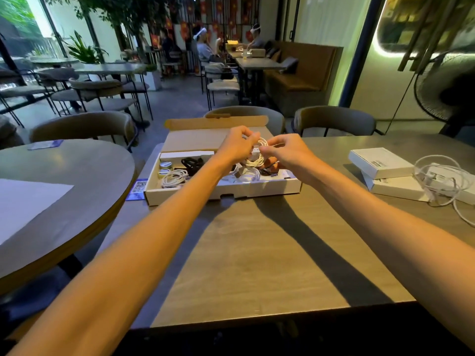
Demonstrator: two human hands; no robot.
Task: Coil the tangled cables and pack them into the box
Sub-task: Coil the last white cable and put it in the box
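A shallow cardboard box (226, 192) lies open on the far part of the table, its lid standing up behind. Above its right half my left hand (237, 145) and my right hand (288, 150) both pinch a coiled white cable (257, 161) between them. Inside the box lie another coiled white cable (174, 178), a black cable bundle (191, 163), a translucent coil (250, 176), two small tape rolls (164, 168) and a white inner box (186, 155). A loose, tangled white cable (442, 178) rests at the table's right side.
Two flat white boxes (380, 163) are stacked at the right under the tangled cable. A blue QR card (138, 187) lies left of the box. A round table (64, 191) with paper stands to the left; chairs stand behind. The wooden table (257, 253) stretches toward me.
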